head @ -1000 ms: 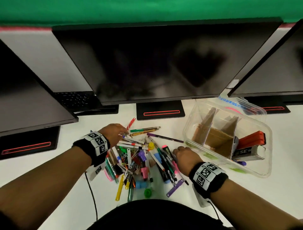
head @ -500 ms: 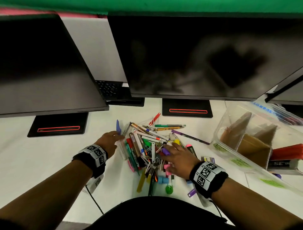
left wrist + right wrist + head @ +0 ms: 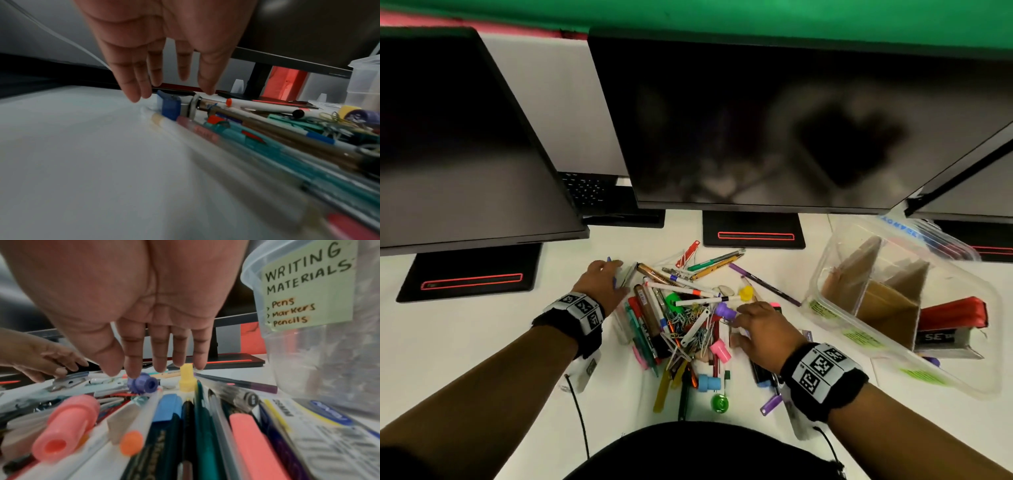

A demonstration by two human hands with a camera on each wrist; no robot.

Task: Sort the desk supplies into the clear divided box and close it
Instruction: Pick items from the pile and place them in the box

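A pale green note (image 3: pixel 306 293) stuck on the clear plastic divided box (image 3: pixel 825 274) reads "WRITING MATERIALS", then "Pens", "Markers", "Pencils" (legible only from the right wrist; from the head its labels are green smudges). The box stands open at the right of the white worktop (image 3: pixel 465 342), with brown cardboard dividers (image 3: pixel 887 301) inside, and a red stapler (image 3: pixel 955 313) and a black box lettered "SE" (image 3: pixel 940 338) in its near-right compartment. Left of it lies the loose pile of pens, markers and paper clips (image 3: pixel 681 322). The right hand (image 3: pixel 763 334) hovers flat over the pile, fingers (image 3: pixel 160 353) straight and holding nothing, tips above a purple spool-shaped cap (image 3: pixel 142 384) and a yellow cap (image 3: pixel 186 378). The left hand (image 3: pixel 602 286), fingers (image 3: pixel 133 81) also straight and empty, rests at the pile's left edge beside a blue-capped marker (image 3: pixel 169 106).
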